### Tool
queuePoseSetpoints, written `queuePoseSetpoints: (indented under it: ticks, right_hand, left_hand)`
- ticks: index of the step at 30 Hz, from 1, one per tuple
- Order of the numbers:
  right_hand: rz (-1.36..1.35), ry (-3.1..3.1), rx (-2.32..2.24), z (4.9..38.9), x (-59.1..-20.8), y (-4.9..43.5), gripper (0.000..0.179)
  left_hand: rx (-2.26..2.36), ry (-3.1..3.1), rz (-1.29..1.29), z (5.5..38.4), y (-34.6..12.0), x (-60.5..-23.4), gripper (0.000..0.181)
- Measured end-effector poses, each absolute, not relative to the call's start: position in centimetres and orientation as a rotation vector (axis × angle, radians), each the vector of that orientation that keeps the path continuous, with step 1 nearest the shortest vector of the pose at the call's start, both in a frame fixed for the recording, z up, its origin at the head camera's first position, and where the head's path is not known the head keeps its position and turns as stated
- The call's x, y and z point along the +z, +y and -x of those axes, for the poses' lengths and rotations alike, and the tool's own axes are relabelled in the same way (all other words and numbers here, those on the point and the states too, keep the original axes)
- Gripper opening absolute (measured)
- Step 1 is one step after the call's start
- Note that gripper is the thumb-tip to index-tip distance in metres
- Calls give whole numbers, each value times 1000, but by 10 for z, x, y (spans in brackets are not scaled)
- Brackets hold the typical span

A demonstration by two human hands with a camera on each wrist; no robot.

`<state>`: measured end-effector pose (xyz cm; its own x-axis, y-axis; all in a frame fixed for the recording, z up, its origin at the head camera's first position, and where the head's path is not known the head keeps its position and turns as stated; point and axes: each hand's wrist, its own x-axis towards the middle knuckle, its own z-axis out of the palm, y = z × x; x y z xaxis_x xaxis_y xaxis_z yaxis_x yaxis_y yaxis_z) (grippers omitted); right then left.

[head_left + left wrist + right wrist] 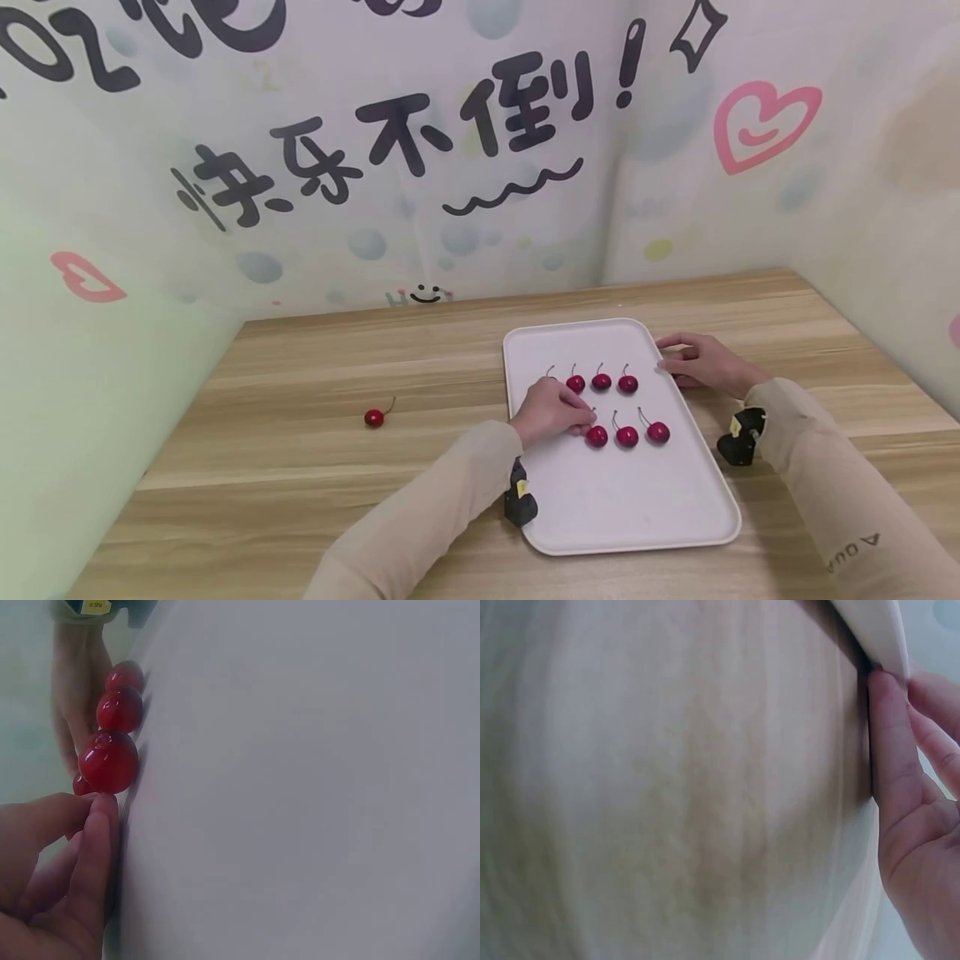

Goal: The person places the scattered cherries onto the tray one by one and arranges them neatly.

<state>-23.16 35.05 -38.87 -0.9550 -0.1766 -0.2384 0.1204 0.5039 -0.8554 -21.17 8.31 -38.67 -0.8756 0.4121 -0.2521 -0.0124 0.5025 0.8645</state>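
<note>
A white rectangular tray (630, 508) bears two rows of red cherries with stems. My left hand (551, 412) reaches over the tray's left edge, thumb and finger pinched at the leftmost visible cherry (596, 436) of the front row. In the left wrist view the fingertips meet right at that cherry (109, 762), two more lined up beyond it. The back row has several cherries (602, 381), its left end partly covered by the left hand. My right hand (708, 363) pinches the tray's right rim, with the thumb (894, 735) against the rim (877, 634) in the right wrist view.
A single cherry (374, 417) with its stem lies on the wooden table (300, 467), left of the tray. Behind the table hangs a white printed cloth (420, 242) with dark lettering. A pale wall (892, 242) borders the right side.
</note>
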Motion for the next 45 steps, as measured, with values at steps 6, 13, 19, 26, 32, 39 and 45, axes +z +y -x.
queuePoseSetpoints:
  ticks: [6,13,19,26,32,39,45]
  right_hand:
    - [62,2454,-1441,233,-387,349,54]
    - [70,2465,-1427,234,-387,348,54]
    - [56,2471,-1414,234,-388,349,54]
    - [54,2476,-1413,233,-386,349,54]
    - [56,2474,-1427,231,-386,349,54]
    - [94,2463,-1463,233,-389,352,53]
    - [63,2460,-1451,232,-389,351,54]
  left_hand:
    - [1334,2327,-357,210,79,-383,10]
    - [1334,2316,-367,209,77,-381,11]
    - [1329,2306,-380,210,77,-381,11]
    - [1308,2318,-387,211,78,-380,12]
    - [1284,2335,-385,211,79,-379,12]
    - [1272,2335,-376,211,80,-380,13]
    - [1272,2335,-378,211,80,-381,14]
